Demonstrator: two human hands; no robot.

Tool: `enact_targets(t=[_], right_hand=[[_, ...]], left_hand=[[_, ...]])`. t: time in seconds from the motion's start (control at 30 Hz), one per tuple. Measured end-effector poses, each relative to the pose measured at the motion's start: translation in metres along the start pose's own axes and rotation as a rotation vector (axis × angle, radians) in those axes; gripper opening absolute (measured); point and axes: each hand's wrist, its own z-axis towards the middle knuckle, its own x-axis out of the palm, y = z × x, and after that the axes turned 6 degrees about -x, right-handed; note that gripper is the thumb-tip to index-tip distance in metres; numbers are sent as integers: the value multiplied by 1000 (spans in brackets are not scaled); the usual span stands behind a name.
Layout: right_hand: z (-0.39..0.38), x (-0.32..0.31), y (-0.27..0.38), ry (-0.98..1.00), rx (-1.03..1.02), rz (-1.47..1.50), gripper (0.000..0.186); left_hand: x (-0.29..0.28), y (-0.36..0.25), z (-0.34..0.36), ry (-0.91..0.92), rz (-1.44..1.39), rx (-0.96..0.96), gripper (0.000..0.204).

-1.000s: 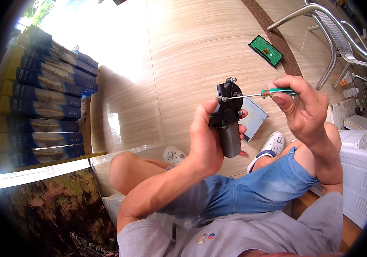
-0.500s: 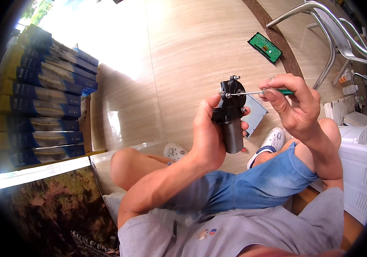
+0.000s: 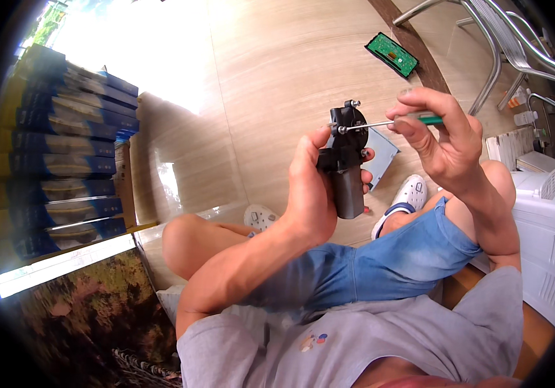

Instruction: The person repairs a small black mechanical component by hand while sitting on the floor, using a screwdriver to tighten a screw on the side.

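Observation:
My left hand [image 3: 314, 187] is wrapped round a black motor [image 3: 348, 189] with a cylindrical body and a wider gear housing on top. Several silver bolts or studs stick out of the housing. Between the fingertips of my right hand [image 3: 442, 132] is a thin screwdriver [image 3: 430, 120] with a green handle. Its metal shaft points left, and its tip meets a bolt at the left side of the housing. The fingers of my left hand behind the motor show only in part.
A green circuit board [image 3: 392, 55] in a black frame lies on the tiled floor, and a grey flat panel [image 3: 383, 157] lies behind the motor. Stacked blue and yellow boxes [image 3: 64, 155] stand at left. A metal chair [image 3: 494, 61] and a white plastic unit [image 3: 539, 249] are at right.
The whole scene has shifted slightly up and left in the view. Both hands keep their holds, and the screwdriver tip stays at the same bolt.

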Motion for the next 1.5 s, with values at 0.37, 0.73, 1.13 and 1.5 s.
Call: enact_targets(t=[0.37,0.73,1.13,1.5], right_hand=[[1,-1,3,14,-55,56,33],[6,13,7,-117,5,296,32],[10,14,4,-110,-38,279,38],[3,7,2,-67,27,143,33]], left_hand=[[1,1,2,-27,5,2,61],[0,1,3,-54,-10,31,60],[-5,3,0,-41,24,43,59],[-3,4,-2,-19,57,25,53]])
